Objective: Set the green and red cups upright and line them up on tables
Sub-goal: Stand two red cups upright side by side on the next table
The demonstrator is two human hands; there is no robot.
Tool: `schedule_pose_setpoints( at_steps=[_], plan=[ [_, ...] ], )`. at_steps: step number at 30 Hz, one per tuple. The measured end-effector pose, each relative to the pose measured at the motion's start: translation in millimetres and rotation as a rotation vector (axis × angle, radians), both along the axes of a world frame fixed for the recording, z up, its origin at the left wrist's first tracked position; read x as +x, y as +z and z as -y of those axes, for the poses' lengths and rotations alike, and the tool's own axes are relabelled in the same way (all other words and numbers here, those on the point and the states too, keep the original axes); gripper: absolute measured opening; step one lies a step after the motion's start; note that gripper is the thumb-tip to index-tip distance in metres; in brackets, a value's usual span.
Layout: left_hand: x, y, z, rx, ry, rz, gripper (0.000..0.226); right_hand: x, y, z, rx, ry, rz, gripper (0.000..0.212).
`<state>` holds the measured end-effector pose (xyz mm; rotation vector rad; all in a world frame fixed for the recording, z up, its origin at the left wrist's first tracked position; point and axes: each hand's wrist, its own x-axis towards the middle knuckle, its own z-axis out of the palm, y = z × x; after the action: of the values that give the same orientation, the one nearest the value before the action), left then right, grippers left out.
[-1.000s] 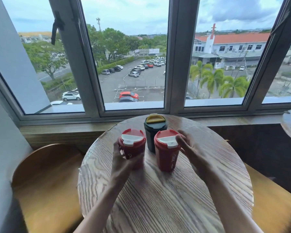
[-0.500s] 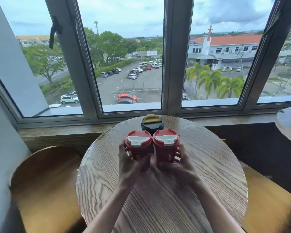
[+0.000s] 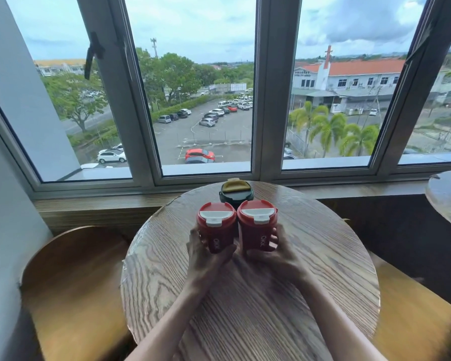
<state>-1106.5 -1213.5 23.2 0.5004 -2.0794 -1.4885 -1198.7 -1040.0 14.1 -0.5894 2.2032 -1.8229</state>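
Note:
Two red cups with white lid flaps stand upright side by side on the round wooden table (image 3: pixel 323 269). My left hand (image 3: pixel 206 256) is wrapped around the left red cup (image 3: pixel 215 227), and my right hand (image 3: pixel 276 254) grips the right red cup (image 3: pixel 257 225). The two cups touch or nearly touch. Just behind them, a dark green cup (image 3: pixel 235 192) with a yellow lid flap stands upright near the table's far edge, partly hidden by the red cups.
A wooden sill (image 3: pixel 94 204) and a large window run behind the table. Curved wooden chairs sit to the left (image 3: pixel 71 282) and right (image 3: pixel 412 321). A second round table (image 3: pixel 448 196) shows at the right edge.
Both hands have slid the red cups together in front of the green cup. My right hand has gone from touching the cup's side to gripping it low.

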Motion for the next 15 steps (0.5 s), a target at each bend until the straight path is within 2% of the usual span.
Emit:
schedule_pose_setpoints(
  at_steps=[1,6,10,15],
  plan=[
    [0.2,-3.8,3.2,-0.050,0.001,0.003,0.079,-0.5,-0.9,-1.2,0.005,0.006,0.007,0.086],
    [0.7,-7.7,6.7,-0.062,0.010,0.063,0.076,3.8,-2.7,-5.1,0.081,0.010,0.036,0.080],
    [4.5,-4.6,12.3,-0.065,-0.021,0.109,0.074,7.8,0.9,-5.4,0.124,0.039,-0.018,0.059],
    [8.0,2.4,16.2,-0.082,-0.085,0.151,0.073,8.7,8.4,-10.2,0.237,0.079,-0.053,0.064]
  ],
)
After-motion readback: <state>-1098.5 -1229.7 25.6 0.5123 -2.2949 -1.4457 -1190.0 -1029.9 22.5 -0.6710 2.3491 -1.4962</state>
